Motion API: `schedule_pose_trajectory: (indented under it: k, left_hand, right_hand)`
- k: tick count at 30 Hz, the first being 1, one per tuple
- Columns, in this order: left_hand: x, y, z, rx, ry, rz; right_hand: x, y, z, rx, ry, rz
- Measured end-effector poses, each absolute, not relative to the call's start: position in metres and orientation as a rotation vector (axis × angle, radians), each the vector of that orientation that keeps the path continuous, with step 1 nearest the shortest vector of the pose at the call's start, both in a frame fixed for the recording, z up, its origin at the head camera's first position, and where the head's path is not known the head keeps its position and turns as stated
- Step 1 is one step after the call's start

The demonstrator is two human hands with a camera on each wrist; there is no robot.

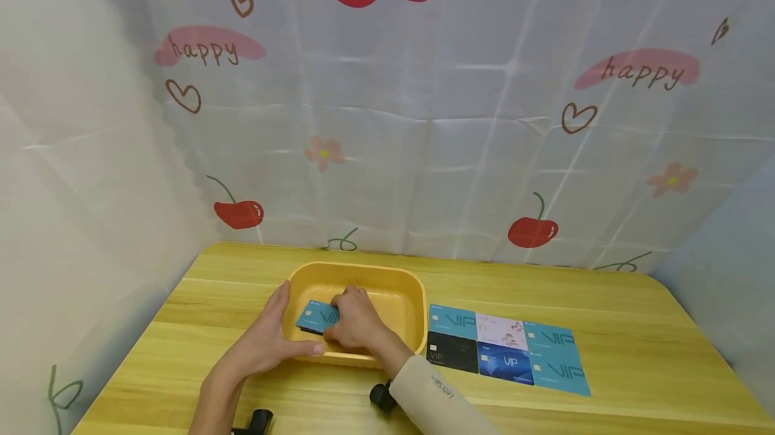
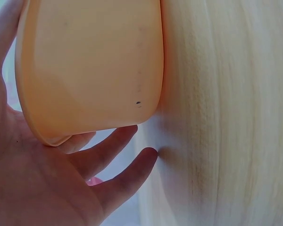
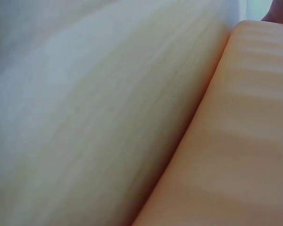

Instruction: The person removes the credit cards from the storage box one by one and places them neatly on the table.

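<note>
A yellow plastic basin (image 1: 396,273) stands on the table. My left hand (image 1: 270,335) holds its near left corner, thumb along the front rim and fingers against the left side. In the left wrist view, the fingers (image 2: 118,141) bend around the basin's wall (image 2: 94,61). Inside the basin my right hand (image 1: 358,321) pinches the right end of a teal VIP card (image 1: 316,316). A dark edge shows beneath that card. Only the basin's ribbed outer wall (image 3: 236,141) and the table fill most of the right wrist view; my right hand is hidden there.
Right of the basin, several cards lie in two rows: teal (image 1: 453,320), pale pink (image 1: 501,331), black (image 1: 452,352), blue (image 1: 505,362), and two more teal ones at the right end. The wooden table (image 1: 654,347) meets a patterned white curtain (image 1: 424,173) behind.
</note>
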State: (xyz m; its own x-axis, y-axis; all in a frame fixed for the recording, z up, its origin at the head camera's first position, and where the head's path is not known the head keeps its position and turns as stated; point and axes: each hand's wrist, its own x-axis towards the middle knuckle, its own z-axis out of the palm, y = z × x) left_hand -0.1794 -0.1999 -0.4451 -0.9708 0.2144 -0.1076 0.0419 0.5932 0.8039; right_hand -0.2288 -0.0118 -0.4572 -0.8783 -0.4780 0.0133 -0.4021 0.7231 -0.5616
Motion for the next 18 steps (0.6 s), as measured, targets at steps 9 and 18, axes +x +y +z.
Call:
schedule_pose_trajectory:
  k: [9,18]
  left_hand:
    - [-0.1804,-0.1997,-0.4456,0.215,2.631,1.306]
    - [-0.1802,-0.1995,-0.4457,0.228,2.620,1.333]
  right_hand:
    - [-0.2281,-0.0113,-0.4570,-0.695,2.791,-0.973]
    - [-0.2266,-0.0095,-0.4565,-0.705,2.788,-1.032]
